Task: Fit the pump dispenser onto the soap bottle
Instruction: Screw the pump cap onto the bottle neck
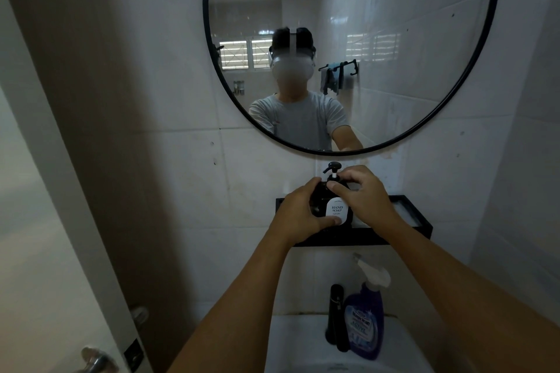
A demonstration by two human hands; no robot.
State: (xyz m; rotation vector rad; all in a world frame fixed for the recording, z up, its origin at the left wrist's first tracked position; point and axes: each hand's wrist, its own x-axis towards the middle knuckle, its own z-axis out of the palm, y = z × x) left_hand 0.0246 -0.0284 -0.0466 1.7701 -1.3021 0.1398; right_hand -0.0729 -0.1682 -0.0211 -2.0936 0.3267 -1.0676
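A black soap bottle (pixel 328 206) with a white "HAND SOAP" label stands on a black wall shelf (pixel 403 232) under the mirror. My left hand (pixel 298 213) wraps around the bottle's left side, thumb across the lower front. The black pump dispenser (pixel 332 169) sits upright on the bottle's neck, its head and white stem sticking up. My right hand (pixel 362 195) pinches the pump's collar at the neck from the right, hiding the joint between collar and bottle.
A round black-framed mirror (pixel 351 48) hangs above the shelf. Below are a white sink (pixel 291 342), a black tap (pixel 335 315) and a blue spray bottle (pixel 365 321) beside it. A door with a metal handle (pixel 97 360) is at the lower left.
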